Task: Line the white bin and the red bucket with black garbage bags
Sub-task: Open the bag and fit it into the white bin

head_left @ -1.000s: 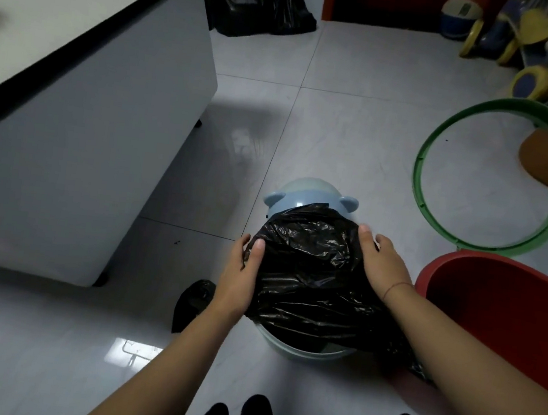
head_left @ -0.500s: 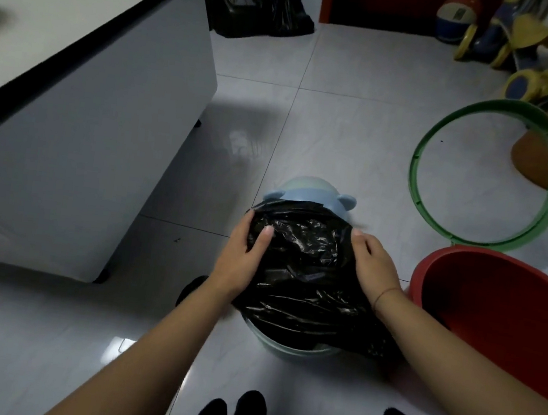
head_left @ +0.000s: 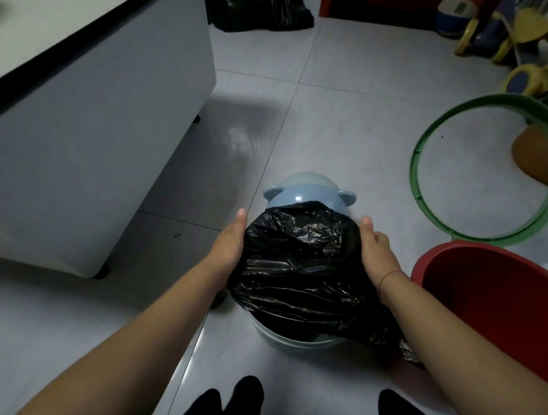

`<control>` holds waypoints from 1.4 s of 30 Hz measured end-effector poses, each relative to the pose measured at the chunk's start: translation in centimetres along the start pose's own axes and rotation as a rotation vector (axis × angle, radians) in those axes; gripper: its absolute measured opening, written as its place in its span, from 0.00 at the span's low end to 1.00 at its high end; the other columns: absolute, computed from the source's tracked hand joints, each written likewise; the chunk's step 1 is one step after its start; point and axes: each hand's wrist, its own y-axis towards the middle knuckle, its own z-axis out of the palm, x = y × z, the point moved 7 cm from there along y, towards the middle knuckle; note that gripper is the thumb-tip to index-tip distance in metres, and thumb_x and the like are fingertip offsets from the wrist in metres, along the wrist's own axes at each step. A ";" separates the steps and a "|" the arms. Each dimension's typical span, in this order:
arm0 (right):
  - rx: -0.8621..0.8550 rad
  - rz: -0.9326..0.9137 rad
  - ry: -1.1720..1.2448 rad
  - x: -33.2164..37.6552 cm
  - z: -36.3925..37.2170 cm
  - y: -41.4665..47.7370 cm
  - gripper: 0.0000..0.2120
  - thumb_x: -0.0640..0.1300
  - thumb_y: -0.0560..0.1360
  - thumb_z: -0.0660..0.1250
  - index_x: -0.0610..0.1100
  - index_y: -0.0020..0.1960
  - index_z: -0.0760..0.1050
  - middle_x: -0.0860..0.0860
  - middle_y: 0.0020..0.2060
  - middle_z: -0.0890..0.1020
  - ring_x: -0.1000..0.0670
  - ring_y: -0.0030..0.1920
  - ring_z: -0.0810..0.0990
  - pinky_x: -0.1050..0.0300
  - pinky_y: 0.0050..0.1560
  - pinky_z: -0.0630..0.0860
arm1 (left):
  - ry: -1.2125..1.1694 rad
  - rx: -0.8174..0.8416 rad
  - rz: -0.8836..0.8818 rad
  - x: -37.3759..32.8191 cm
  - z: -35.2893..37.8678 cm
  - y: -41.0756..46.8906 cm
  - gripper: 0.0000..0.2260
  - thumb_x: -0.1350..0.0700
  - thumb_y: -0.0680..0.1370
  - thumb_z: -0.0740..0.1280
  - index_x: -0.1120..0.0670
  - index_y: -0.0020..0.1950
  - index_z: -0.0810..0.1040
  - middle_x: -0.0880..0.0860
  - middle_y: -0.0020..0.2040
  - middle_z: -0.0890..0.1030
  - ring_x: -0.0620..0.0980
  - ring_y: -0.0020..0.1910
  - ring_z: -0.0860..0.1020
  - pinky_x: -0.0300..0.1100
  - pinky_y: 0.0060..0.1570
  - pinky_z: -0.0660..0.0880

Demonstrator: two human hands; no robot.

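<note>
Left hand (head_left: 228, 246) and right hand (head_left: 377, 254) flank the black garbage bag (head_left: 299, 269) on the white bin (head_left: 283, 341); whether the fingers grip cannot be told. Uneven pull may tear it.

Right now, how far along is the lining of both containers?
Done: nothing finished yet. In hand: the left hand and right hand hold the black garbage bag draped over the small bin, whose near rim is uncovered. Left: seat that bag round the rim, then line the red bucket, which shows no bag inside.
</note>
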 end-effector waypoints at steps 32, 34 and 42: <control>-0.245 -0.867 -0.452 -3.9 -1.6 -15.0 0.29 0.62 0.78 0.50 0.41 0.42 0.77 0.43 0.54 0.72 0.51 0.46 0.69 0.56 0.44 0.68 | 0.285 -0.009 0.489 3.9 -1.1 -9.2 0.17 0.45 0.67 0.75 0.50 0.27 0.71 0.38 0.70 0.68 0.30 0.64 0.68 0.20 0.51 0.66; -0.221 -0.838 -0.443 -4.4 -1.5 -15.0 0.26 0.60 0.77 0.53 0.39 0.44 0.76 0.42 0.56 0.72 0.50 0.47 0.71 0.55 0.41 0.70 | 0.307 0.017 0.548 3.6 -0.7 -9.9 0.16 0.45 0.66 0.75 0.49 0.28 0.71 0.40 0.73 0.63 0.32 0.67 0.66 0.23 0.55 0.66; -0.078 -0.806 -0.316 -6.2 -1.6 -14.6 0.26 0.60 0.76 0.54 0.38 0.47 0.77 0.42 0.66 0.68 0.54 0.52 0.71 0.63 0.56 0.65 | 0.490 0.043 0.755 4.5 0.8 -12.9 0.14 0.35 0.74 0.62 0.45 0.47 0.74 0.43 0.79 0.48 0.42 0.76 0.52 0.40 0.69 0.56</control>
